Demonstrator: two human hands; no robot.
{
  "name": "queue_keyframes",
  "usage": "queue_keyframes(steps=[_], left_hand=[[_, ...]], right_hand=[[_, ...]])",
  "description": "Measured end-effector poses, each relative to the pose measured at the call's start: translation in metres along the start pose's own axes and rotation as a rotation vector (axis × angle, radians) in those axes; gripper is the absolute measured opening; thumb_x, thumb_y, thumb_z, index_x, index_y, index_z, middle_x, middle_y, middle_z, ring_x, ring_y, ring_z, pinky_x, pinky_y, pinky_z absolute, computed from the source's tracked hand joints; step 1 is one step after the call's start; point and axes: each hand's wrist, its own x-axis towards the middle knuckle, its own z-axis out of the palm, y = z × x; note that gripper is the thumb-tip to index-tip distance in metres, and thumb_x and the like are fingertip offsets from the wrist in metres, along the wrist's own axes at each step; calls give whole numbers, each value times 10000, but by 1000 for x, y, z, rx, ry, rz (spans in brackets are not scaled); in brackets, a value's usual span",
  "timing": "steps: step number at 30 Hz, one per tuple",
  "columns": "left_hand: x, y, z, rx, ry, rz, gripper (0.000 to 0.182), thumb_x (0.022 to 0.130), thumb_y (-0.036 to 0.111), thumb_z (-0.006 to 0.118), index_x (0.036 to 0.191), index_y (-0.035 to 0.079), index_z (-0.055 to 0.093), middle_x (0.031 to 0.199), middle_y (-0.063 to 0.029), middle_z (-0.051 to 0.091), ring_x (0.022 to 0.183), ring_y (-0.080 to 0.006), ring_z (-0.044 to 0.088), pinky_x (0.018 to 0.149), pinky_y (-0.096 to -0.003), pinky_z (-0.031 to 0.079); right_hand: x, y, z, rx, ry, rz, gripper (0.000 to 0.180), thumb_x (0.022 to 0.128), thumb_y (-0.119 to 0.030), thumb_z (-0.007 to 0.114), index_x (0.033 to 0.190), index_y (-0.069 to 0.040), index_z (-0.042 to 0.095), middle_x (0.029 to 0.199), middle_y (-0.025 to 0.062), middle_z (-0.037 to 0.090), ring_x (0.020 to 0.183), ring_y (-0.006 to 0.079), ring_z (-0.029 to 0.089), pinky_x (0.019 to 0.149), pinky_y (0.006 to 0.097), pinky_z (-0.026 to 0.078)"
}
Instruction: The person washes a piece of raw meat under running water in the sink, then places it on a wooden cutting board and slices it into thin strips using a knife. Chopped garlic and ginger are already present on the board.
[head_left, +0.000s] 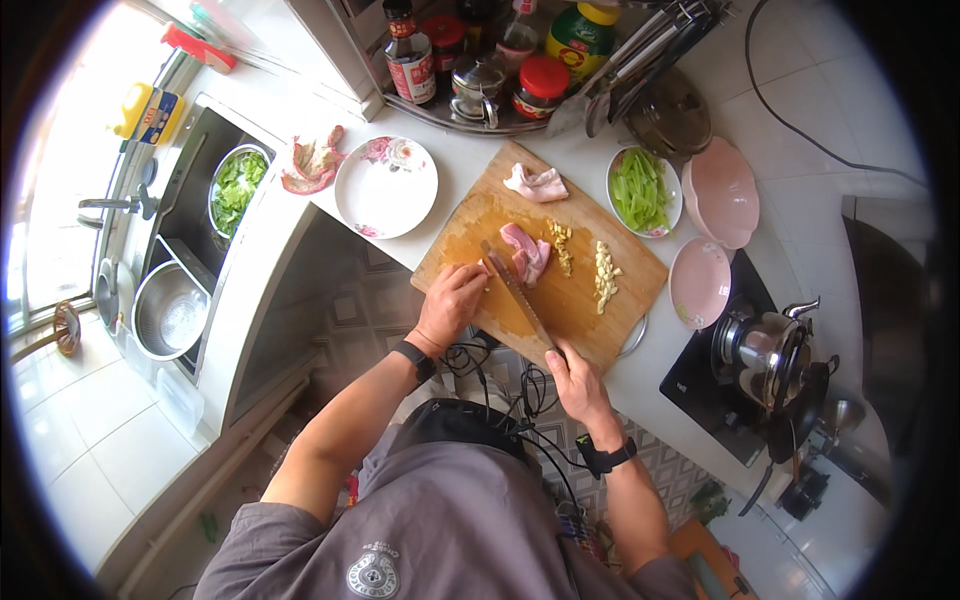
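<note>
My right hand (579, 382) grips the handle of a kitchen knife (521, 296), whose blade points up and left across the wooden cutting board (480, 206). Close to the blade's tip, my left hand (454, 297) presses its fingertips on a small piece of meat (486, 268), mostly hidden by the fingers. Just right of the blade lies a larger slice of raw pink meat (528, 253). Beyond it are chopped yellowish bits, perhaps ginger (561, 246), and a row of chopped garlic (605, 276). A pale, fatty piece of meat (536, 183) rests near the board's far corner.
A floral white plate (386, 191) stands left of the board. On the right are a plate of sliced green vegetable (641, 189), pink bowls (720, 191) and a pot (765, 356) on the cooktop. Condiment bottles (411, 64) line the back; a sink (187, 187) holds leafy greens.
</note>
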Motion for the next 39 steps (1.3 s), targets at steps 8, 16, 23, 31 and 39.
queue_keyframes(steps=[8, 16, 23, 31, 39], left_hand=[[2, -6, -1, 25, -42, 62, 263, 801, -2, 690, 1064, 7, 696, 1137, -120, 666, 1003, -313, 638, 869, -373, 545], [2, -5, 0, 17, -35, 48, 261, 829, -7, 706, 1087, 34, 718, 1107, -114, 692, 971, -329, 654, 847, -404, 553], [0, 0, -5, -49, -16, -21, 266, 827, -19, 702, 1089, 18, 717, 1105, -118, 689, 1000, -330, 651, 868, -400, 551], [1, -6, -5, 0, -58, 46, 272, 815, -26, 707, 1083, 18, 719, 1124, -118, 688, 1004, -338, 643, 869, -402, 550], [2, -7, -4, 21, -51, 91, 295, 776, -4, 694, 1071, -6, 690, 1152, -125, 664, 982, -311, 628, 862, -372, 541]], right_hand=[[-3, -14, -25, -114, -65, -76, 359, 1055, -318, 551, 1251, -23, 613, 994, 274, 707, 952, 480, 676, 773, 504, 543], [46, -5, 35, -109, 1, -89, 399, 1047, -370, 553, 1269, -45, 617, 908, 277, 716, 868, 493, 689, 734, 539, 551], [7, 0, 11, 82, 31, 26, 382, 1061, -328, 548, 1279, -24, 627, 1072, 277, 703, 1002, 459, 674, 810, 476, 540], [-2, -9, -22, -97, -78, -46, 391, 1058, -344, 549, 1270, -24, 618, 1037, 276, 707, 987, 461, 679, 804, 499, 542], [45, -14, 19, -112, -52, -88, 371, 1053, -350, 548, 1251, -44, 617, 924, 283, 712, 863, 487, 688, 719, 533, 549]])
